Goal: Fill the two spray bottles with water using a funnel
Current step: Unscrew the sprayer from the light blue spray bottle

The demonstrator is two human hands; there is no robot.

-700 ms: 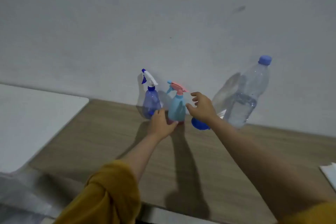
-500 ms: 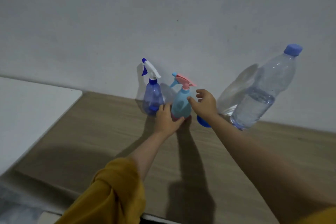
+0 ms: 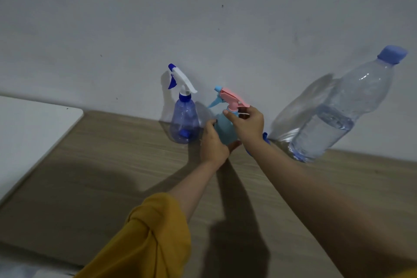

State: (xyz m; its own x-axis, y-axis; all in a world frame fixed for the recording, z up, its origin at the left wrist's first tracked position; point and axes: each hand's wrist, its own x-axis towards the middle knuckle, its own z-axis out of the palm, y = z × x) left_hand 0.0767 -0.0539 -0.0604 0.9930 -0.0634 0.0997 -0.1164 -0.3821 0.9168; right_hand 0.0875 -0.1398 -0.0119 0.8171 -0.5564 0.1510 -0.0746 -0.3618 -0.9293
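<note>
Head view, frame centre: left hand [image 3: 214, 142] now wrapped round light-blue spray bottle [image 3: 225, 128] body; right hand [image 3: 247, 123], up from beside it, pinching pink trigger head [image 3: 232, 98] collar. Ready to unscrew. Purple spray bottle [image 3: 185, 119] left, untouched.

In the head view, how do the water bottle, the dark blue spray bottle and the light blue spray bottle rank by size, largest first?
1. Water bottle: clearly the largest.
2 and 3. Dark blue spray bottle and light blue spray bottle: they look about alike. Left hand and right hand cover much of the light blue one, so I will not rank them.
</note>
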